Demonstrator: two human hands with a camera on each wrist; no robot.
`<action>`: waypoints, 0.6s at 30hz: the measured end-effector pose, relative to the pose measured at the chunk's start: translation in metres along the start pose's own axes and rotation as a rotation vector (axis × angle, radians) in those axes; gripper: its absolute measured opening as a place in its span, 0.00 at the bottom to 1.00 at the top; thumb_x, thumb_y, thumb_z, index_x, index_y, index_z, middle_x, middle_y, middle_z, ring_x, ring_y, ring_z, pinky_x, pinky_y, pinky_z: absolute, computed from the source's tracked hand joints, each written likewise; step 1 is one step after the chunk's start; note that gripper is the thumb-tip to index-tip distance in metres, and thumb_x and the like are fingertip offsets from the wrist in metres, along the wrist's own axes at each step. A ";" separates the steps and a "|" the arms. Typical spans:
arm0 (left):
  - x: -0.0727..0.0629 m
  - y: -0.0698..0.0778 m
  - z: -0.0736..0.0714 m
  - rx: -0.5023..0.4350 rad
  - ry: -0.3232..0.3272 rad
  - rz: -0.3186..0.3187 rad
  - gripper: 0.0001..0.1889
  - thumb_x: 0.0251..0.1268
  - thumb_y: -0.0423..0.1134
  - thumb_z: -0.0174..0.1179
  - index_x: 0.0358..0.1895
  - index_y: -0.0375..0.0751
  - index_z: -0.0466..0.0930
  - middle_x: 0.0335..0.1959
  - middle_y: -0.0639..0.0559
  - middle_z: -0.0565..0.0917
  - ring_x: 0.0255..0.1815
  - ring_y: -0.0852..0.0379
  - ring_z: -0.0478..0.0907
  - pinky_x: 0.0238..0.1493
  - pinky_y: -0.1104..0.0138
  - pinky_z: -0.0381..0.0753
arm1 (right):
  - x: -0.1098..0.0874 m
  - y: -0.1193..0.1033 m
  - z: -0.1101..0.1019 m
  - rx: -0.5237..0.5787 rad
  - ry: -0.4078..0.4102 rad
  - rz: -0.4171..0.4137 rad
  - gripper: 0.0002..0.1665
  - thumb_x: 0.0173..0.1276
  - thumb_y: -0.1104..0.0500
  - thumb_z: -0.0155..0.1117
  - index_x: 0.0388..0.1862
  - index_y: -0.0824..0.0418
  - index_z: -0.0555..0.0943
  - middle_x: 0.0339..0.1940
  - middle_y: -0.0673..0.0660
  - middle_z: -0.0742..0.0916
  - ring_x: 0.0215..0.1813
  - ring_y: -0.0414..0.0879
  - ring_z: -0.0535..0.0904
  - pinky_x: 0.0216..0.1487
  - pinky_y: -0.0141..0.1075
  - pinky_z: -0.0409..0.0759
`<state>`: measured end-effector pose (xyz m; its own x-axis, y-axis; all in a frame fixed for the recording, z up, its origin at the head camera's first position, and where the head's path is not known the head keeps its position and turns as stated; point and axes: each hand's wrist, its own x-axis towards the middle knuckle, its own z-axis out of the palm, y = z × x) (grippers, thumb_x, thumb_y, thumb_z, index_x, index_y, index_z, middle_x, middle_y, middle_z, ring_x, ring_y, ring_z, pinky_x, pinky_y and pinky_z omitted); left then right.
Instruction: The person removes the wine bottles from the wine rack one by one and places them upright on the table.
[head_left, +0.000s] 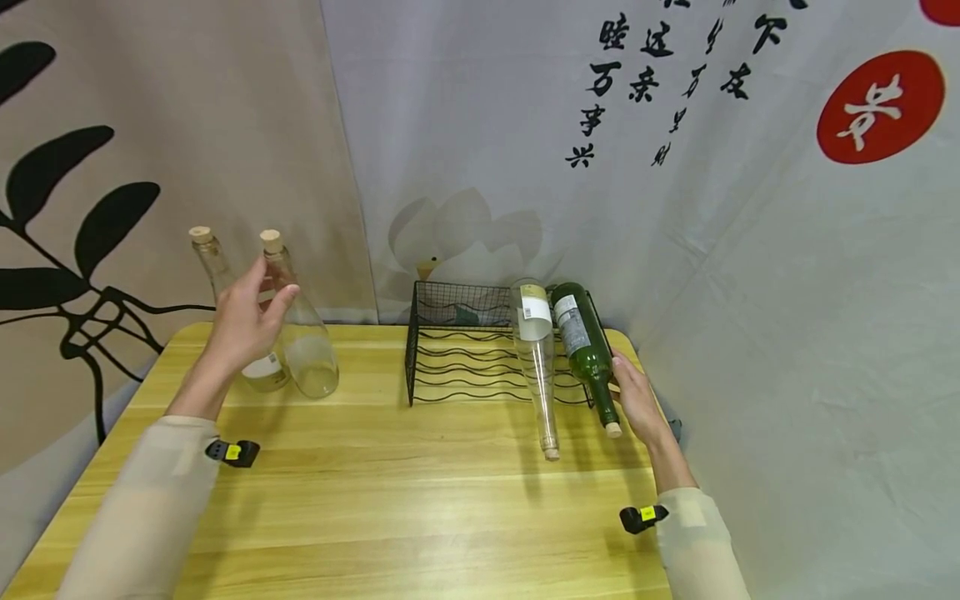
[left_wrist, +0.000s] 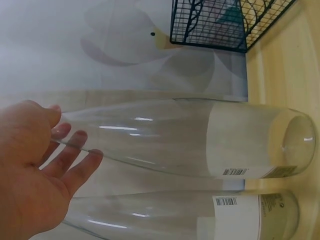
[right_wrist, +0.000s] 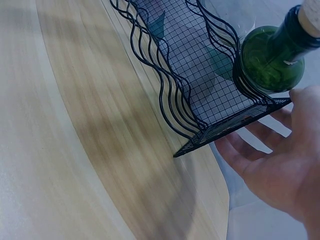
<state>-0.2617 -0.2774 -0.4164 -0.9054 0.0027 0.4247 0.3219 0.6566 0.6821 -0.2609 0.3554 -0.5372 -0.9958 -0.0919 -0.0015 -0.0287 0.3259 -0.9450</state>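
On the left, two clear glass bottles with corks stand upright. My left hand [head_left: 246, 321] has its fingers and thumb round the neck of the nearer clear bottle [left_wrist: 150, 135]; its fingers show through the glass. The other clear bottle [left_wrist: 165, 215] is beside it. A black wire rack [head_left: 480, 358] holds a clear glass bottle [head_left: 536, 358] and a green glass bottle [head_left: 581, 333], both lying with corks towards me. My right hand [right_wrist: 280, 150] touches the rack's right side, its extended fingers along the outside of the mesh panel. The thumb tip is close to the green bottle.
The wooden table [head_left: 420, 500] carries the rack and bottles near its back edge. Behind it hangs a printed cloth [head_left: 465, 150] with black characters, and a pale cloth wall [head_left: 825, 333] stands at the right.
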 end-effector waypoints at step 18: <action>0.006 -0.006 -0.003 0.003 -0.007 -0.027 0.20 0.93 0.46 0.54 0.72 0.35 0.71 0.66 0.32 0.81 0.80 0.23 0.76 0.74 0.30 0.80 | 0.000 -0.002 -0.001 -0.017 0.000 0.008 0.40 0.97 0.38 0.33 0.96 0.55 0.55 0.89 0.65 0.72 0.73 0.39 0.79 0.70 0.30 0.84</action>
<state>-0.2682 -0.2835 -0.4162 -0.9157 -0.0100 0.4017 0.2963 0.6584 0.6919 -0.2614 0.3559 -0.5354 -0.9960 -0.0890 -0.0085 -0.0226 0.3422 -0.9394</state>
